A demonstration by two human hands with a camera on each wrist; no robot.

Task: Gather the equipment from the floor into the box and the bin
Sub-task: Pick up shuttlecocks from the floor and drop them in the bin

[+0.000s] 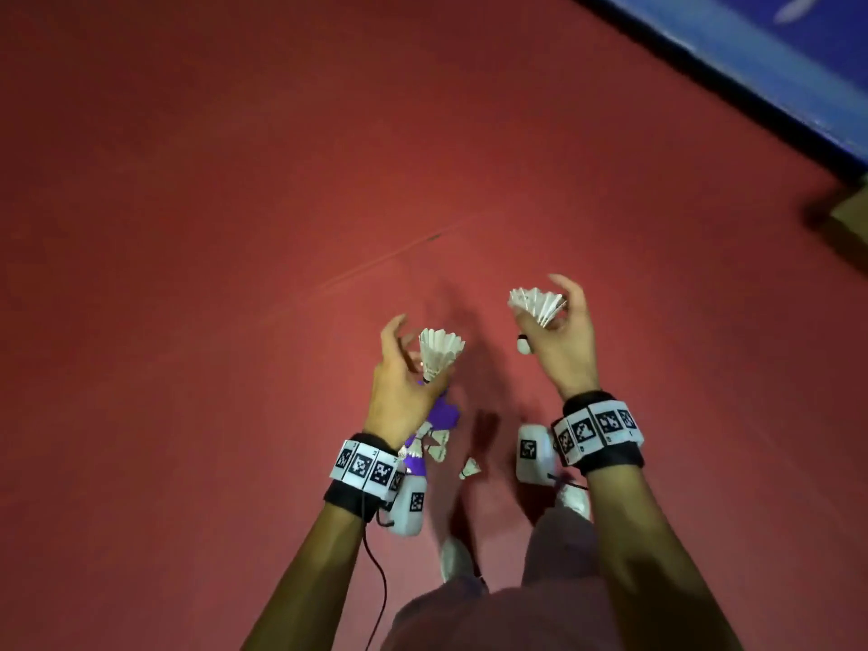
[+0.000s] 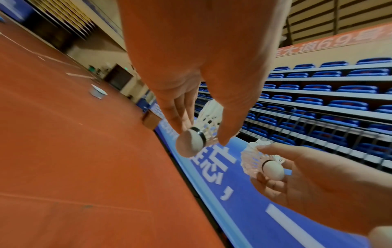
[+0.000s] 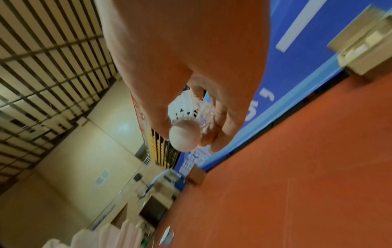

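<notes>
In the head view my left hand (image 1: 413, 354) pinches a white feather shuttlecock (image 1: 439, 352) near its cork, feathers pointing up. My right hand (image 1: 549, 317) grips a second white shuttlecock (image 1: 538, 303) by the skirt, with its cork hanging toward the floor. Both hands are raised above the red floor (image 1: 235, 227). The left wrist view shows the left shuttlecock (image 2: 197, 139) between thumb and fingers, and the right hand's shuttlecock (image 2: 269, 166) beside it. A cardboard box (image 1: 850, 213) sits at the right edge. The white bin (image 2: 97, 91) stands far off on the floor.
Several purple and white shuttlecocks (image 1: 434, 429) lie on the floor under my left wrist, and one white one (image 1: 469, 469) lies apart. A blue barrier (image 1: 751, 54) runs along the court's edge, with another brown box (image 2: 151, 120) against it. My shoes are at the bottom.
</notes>
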